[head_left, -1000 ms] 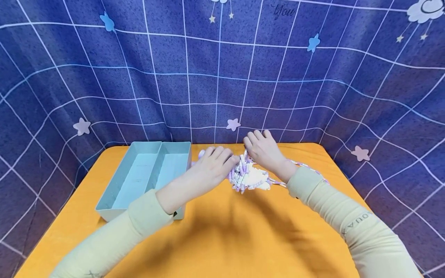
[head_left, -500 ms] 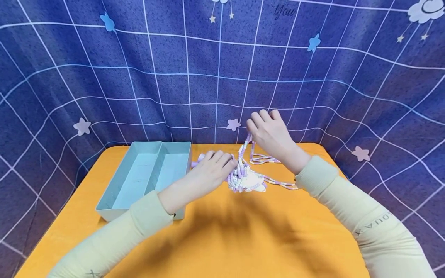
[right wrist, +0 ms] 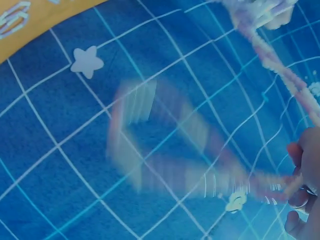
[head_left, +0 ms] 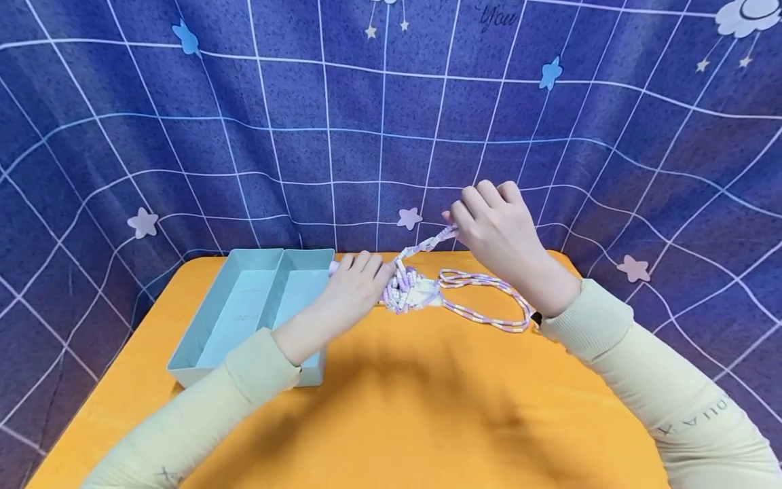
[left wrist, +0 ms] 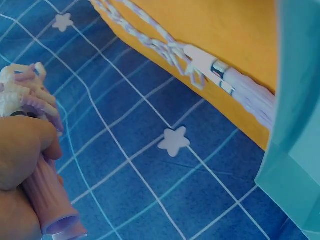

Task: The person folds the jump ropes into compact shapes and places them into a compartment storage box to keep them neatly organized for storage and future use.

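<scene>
My left hand (head_left: 351, 288) grips the lilac handles (left wrist: 50, 200) of a beaded jump rope, their hollow ends sticking out below the fingers in the left wrist view. Its lilac-and-white beaded cord (head_left: 400, 288) is bunched beside that hand, partly wound and tangled. Up and to the right, my right hand (head_left: 501, 224) pinches a length of this cord, which runs fairly taut between the two hands. In the right wrist view, a blurred loop of cord (right wrist: 172, 175) hangs from the right hand's fingers (right wrist: 295, 150).
A pale blue-green two-compartment box (head_left: 244, 319) stands left on the orange table (head_left: 415, 421). Near it in the left wrist view lies another lilac-and-white jump rope handle (left wrist: 245, 90) with beaded cord. A beaded loop (head_left: 519, 319) rests on the table at right. Behind hangs a blue gridded curtain (head_left: 360, 149).
My right hand has risen and moved right, drawing the beaded cord out from the bunch. My left hand has shifted slightly left, still holding the handles.
</scene>
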Tool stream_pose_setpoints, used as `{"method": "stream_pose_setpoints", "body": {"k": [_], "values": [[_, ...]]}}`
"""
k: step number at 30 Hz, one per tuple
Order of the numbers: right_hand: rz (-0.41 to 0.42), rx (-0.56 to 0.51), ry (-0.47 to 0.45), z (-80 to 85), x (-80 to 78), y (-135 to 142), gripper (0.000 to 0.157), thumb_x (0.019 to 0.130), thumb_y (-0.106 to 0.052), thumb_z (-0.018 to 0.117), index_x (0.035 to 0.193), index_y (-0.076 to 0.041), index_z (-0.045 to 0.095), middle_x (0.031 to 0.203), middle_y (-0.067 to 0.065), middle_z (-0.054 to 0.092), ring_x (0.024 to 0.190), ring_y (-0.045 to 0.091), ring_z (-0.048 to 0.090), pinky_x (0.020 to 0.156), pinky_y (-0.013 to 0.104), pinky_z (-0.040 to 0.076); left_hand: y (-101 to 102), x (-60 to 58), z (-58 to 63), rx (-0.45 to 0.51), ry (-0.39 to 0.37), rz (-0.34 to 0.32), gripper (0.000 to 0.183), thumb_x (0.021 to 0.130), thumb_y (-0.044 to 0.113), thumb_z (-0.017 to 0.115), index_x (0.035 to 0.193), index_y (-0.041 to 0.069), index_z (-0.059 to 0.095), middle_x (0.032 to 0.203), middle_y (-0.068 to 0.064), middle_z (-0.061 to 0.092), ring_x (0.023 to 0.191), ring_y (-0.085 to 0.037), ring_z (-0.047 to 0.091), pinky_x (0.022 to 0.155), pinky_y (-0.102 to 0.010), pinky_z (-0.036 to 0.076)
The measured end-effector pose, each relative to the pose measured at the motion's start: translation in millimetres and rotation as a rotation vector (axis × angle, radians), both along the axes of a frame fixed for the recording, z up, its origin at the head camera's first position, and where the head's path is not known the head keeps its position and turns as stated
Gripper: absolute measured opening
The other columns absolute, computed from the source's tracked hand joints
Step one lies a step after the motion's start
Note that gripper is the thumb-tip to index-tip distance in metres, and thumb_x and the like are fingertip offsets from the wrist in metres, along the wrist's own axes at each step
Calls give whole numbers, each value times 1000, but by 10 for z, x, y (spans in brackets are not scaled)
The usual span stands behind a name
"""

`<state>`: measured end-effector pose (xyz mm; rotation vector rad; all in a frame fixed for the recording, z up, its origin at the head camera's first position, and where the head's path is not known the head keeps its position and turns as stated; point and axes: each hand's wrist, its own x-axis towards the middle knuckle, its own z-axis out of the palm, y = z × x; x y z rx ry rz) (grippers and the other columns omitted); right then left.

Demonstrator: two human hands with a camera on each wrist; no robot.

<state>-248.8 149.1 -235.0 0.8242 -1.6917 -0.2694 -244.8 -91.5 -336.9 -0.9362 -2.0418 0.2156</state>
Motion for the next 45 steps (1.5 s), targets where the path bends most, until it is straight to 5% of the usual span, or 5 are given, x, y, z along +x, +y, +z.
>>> {"method": "stream_pose_setpoints", "body": {"k": [20,26,35,45], "values": [[24,70,-124,-260,441,-135,35,99,-12,36,66,-2,44,68,9,40,64,27,41,60,37,33,-116,-201,174,152,-49,166,29,97,13,25,110,2,48,90,-14,48,84,-32,45,68,-41,34],[45,114,-180,-458,484,-142,27,94,-7,36,69,-2,48,69,9,41,65,26,41,61,37,33,-92,-198,228,166,-40,178,28,95,13,26,108,2,48,90,-15,48,83,-32,46,67,-41,34],[-47,202,-232,-776,543,-184,24,92,-19,43,76,-6,53,76,6,49,76,25,50,66,35,36,-90,-209,259,157,-55,198,26,96,11,26,110,2,47,92,-15,48,84,-32,45,69,-41,35],[-55,158,-289,-1025,515,-159,22,90,-18,41,74,-7,50,75,7,46,72,26,48,64,37,35,-106,-218,319,218,-15,203,27,97,12,26,108,1,48,89,-15,48,81,-32,45,67,-41,34]]}}
